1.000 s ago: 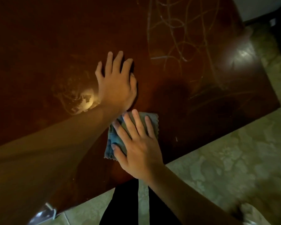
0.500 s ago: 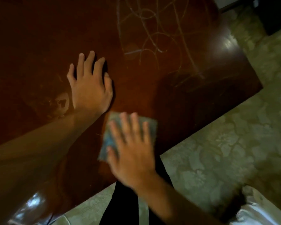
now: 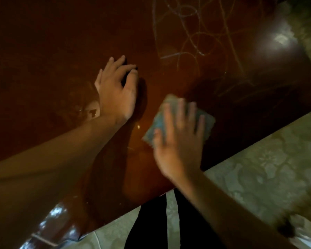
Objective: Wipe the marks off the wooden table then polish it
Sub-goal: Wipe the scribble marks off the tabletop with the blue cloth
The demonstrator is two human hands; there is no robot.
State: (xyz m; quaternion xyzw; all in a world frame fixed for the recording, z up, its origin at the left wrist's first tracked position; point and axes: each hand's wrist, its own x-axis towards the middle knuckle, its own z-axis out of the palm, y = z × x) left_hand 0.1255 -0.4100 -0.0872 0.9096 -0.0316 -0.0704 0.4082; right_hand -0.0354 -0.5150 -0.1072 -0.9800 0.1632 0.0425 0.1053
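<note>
A dark glossy wooden table [image 3: 43, 42] fills most of the head view. Pale scribbled marks [image 3: 196, 33] cross its far right part. My right hand [image 3: 178, 146] lies flat with spread fingers on a folded blue-grey cloth [image 3: 207, 121], pressing it on the table near the front edge. The hand is blurred by motion. My left hand [image 3: 117, 92] rests on the table left of the cloth, fingers slightly curled, holding nothing. The table between the two hands looks wet and shiny.
The table's front edge runs diagonally from lower left to right. Beyond it lies a pale patterned floor [image 3: 258, 168]. My dark trouser leg with a white stripe [image 3: 151, 221] is below the edge. A light reflection [image 3: 280, 39] glares at the far right corner.
My right hand has slid the cloth to the right and a little further onto the table. My left hand has stayed planted, its fingers curling slightly. The view has shifted.
</note>
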